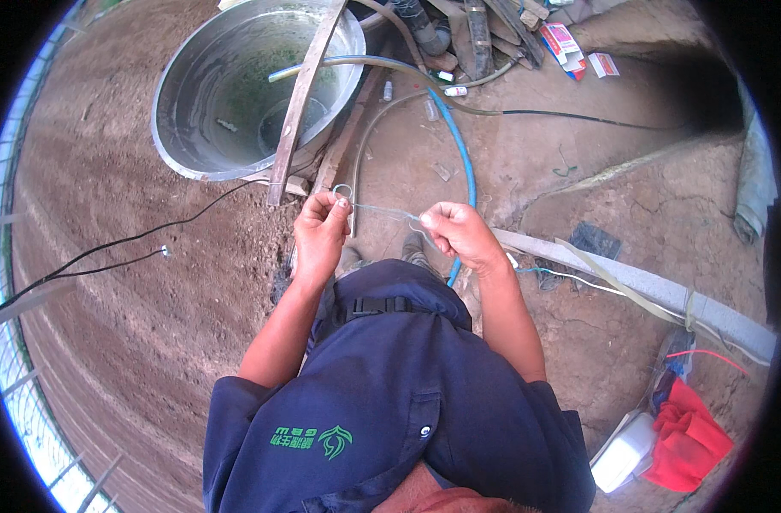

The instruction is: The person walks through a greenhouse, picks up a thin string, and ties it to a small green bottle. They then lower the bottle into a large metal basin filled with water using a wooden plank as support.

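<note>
A thin pale cord or wire [382,209] runs between my two hands, in front of my waist. My left hand [318,235] pinches one end, where a small loop stands up above the thumb and fingertips. My right hand [469,238] grips the other end between thumb and fingers, and a loose strand hangs just below it. The stretch between the hands looks nearly straight. Whether it is string or wire is too fine to tell.
A large metal basin [170,111] stands at the far left with a wooden plank [298,107] across it. A blue hose [463,154] curves over the dirt floor. Black cables [151,229] lie left. On the right are a long pale beam [613,272] and a red bag [688,436].
</note>
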`<state>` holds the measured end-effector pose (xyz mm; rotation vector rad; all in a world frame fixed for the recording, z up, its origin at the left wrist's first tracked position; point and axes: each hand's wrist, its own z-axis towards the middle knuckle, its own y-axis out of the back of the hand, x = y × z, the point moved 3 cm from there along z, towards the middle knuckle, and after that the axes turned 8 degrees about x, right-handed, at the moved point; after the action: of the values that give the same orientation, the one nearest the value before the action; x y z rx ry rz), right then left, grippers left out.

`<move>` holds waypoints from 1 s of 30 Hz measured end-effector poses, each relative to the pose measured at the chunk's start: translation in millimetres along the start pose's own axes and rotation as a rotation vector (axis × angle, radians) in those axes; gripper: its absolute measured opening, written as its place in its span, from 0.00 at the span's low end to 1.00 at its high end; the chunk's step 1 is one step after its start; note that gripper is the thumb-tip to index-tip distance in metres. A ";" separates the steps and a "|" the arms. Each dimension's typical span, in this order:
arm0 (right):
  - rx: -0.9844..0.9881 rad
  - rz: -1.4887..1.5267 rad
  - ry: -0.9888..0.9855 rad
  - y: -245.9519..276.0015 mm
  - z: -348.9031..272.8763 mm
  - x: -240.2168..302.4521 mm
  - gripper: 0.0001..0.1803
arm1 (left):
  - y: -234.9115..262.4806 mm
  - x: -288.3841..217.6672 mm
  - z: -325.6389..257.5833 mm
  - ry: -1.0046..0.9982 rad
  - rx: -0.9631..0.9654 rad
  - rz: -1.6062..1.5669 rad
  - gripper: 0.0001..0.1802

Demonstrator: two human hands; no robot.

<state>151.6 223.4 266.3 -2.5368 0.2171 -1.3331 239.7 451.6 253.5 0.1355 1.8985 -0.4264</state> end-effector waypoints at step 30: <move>-0.369 -0.283 0.414 -56.4 42.0 9.5 0.07 | -20.1 3.8 4.6 0.104 0.146 -0.196 0.04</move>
<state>192.1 281.6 268.1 -2.6193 0.2027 -2.1012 236.5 430.9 253.1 0.0692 1.9906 -0.7033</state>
